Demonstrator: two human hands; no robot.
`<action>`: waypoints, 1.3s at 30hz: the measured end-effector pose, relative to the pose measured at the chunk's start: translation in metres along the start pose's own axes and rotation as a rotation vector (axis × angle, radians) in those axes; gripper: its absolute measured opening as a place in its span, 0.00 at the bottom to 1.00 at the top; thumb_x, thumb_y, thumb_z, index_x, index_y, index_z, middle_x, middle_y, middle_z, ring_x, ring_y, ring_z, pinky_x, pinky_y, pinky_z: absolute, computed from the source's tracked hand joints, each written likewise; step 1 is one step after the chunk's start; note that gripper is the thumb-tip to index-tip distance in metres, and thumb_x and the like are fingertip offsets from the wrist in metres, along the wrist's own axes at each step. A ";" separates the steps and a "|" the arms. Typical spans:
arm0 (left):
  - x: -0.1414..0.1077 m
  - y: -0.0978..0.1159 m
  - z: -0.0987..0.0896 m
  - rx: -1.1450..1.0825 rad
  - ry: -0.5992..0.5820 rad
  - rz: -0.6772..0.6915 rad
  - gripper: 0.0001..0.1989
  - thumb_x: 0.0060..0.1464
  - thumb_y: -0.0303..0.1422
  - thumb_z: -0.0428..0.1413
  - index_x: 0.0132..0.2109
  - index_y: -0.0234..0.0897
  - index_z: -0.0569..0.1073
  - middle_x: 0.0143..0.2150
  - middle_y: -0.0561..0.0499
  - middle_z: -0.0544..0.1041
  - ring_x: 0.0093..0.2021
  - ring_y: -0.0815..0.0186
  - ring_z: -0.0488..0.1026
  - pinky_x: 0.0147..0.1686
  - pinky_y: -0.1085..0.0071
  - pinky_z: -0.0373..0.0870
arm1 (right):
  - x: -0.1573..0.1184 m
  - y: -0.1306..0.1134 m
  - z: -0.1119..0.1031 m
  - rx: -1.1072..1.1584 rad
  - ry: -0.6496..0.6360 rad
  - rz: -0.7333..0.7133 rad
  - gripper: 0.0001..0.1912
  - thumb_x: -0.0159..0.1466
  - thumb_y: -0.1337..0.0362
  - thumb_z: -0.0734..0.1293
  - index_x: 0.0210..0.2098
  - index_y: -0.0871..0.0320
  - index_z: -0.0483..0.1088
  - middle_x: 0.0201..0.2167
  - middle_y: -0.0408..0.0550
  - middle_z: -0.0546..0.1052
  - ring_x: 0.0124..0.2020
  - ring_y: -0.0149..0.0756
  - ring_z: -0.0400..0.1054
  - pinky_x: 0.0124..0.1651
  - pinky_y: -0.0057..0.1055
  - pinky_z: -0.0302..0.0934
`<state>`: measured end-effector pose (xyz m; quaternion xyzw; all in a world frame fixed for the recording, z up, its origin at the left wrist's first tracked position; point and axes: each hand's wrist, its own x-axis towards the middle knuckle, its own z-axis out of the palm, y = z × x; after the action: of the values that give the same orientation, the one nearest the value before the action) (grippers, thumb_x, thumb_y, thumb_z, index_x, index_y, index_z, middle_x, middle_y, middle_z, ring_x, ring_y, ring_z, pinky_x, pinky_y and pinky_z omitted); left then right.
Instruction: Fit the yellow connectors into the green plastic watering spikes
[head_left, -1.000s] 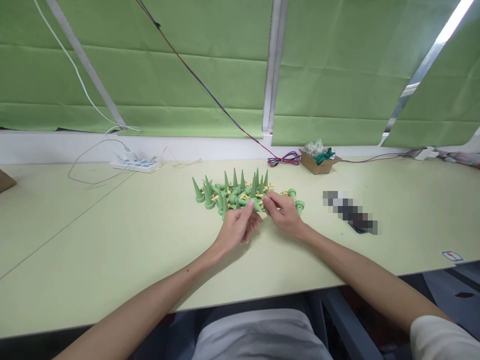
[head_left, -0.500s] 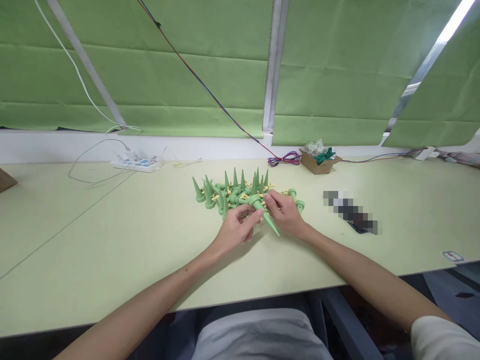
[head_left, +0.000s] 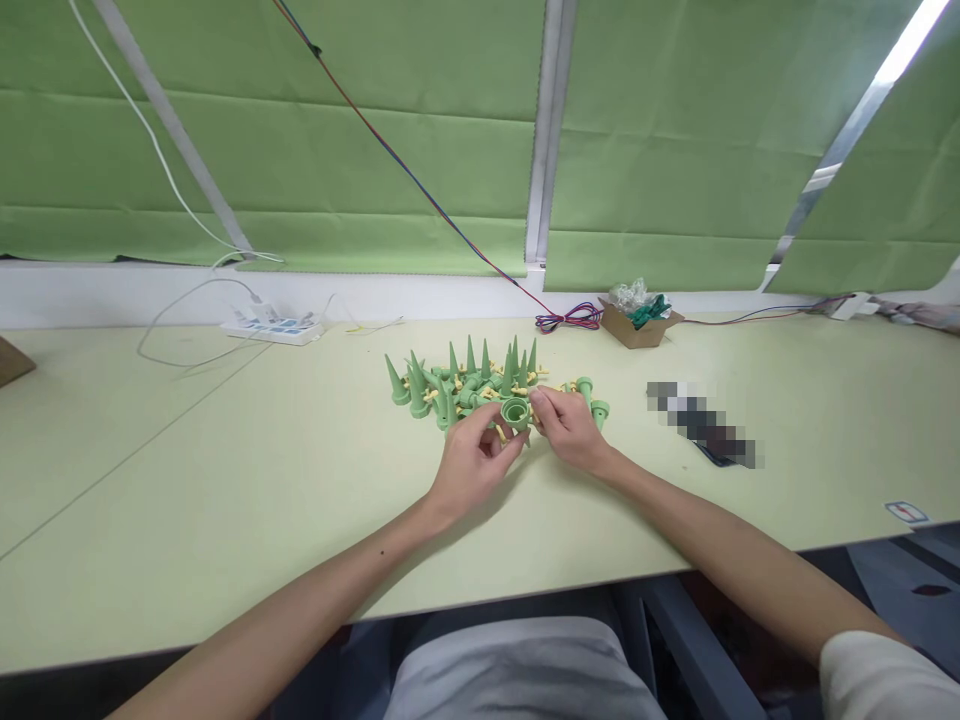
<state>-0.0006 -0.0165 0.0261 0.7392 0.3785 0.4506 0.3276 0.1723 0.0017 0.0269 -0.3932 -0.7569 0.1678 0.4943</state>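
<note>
Between my hands is a green plastic spike (head_left: 515, 412), its round, hollow end facing me. My left hand (head_left: 478, 452) grips it from the left with thumb and fingers. On its right side my right hand (head_left: 566, 425) is closed in a pinch; whatever lies between those fingertips is too small to make out. Behind my hands, a pile of green spikes (head_left: 418, 392) with small yellow pieces spreads over the pale table (head_left: 300, 480). Several spikes stand point up, others lie down. Part of the pile is hidden by my hands.
A small cardboard box (head_left: 636, 331) with clear wrap and green material stands behind, beside a coil of red and blue wire (head_left: 570, 317). A white power strip (head_left: 277, 328) lies at the back left. A blurred dark object (head_left: 705, 425) is on the right.
The spike between my hands has turned: its long point faced toward me at the lower right, and now its open round end shows. My left hand has shifted slightly with it.
</note>
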 end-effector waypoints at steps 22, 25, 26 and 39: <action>0.006 0.002 -0.002 -0.410 -0.100 -0.317 0.31 0.63 0.56 0.45 0.28 0.34 0.71 0.25 0.50 0.72 0.14 0.71 0.66 0.14 0.72 0.61 | -0.002 -0.001 0.001 -0.011 0.066 -0.045 0.24 0.73 0.49 0.55 0.24 0.55 0.59 0.18 0.41 0.63 0.20 0.29 0.55 0.27 0.29 0.51; 0.008 0.000 -0.004 -0.474 -0.139 -0.365 0.33 0.61 0.59 0.46 0.28 0.33 0.74 0.25 0.49 0.73 0.14 0.69 0.68 0.13 0.71 0.62 | -0.002 -0.001 0.001 -0.017 0.052 -0.067 0.24 0.72 0.50 0.55 0.24 0.55 0.59 0.19 0.41 0.63 0.21 0.29 0.55 0.27 0.29 0.51; 0.008 -0.001 -0.004 -0.486 -0.147 -0.373 0.33 0.61 0.59 0.46 0.29 0.33 0.74 0.25 0.49 0.73 0.14 0.69 0.69 0.13 0.71 0.62 | -0.002 -0.001 0.001 -0.018 0.048 -0.070 0.24 0.72 0.50 0.56 0.24 0.55 0.59 0.19 0.41 0.63 0.21 0.29 0.55 0.27 0.29 0.51; 0.009 -0.001 -0.007 -0.564 -0.201 -0.386 0.30 0.61 0.56 0.49 0.28 0.33 0.75 0.25 0.47 0.74 0.15 0.68 0.70 0.13 0.71 0.61 | -0.001 0.003 -0.001 0.016 0.012 -0.070 0.21 0.72 0.52 0.57 0.25 0.55 0.60 0.19 0.39 0.61 0.21 0.29 0.53 0.26 0.29 0.50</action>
<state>-0.0048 -0.0067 0.0316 0.5752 0.3375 0.3922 0.6336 0.1746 0.0022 0.0249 -0.3634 -0.7658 0.1539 0.5078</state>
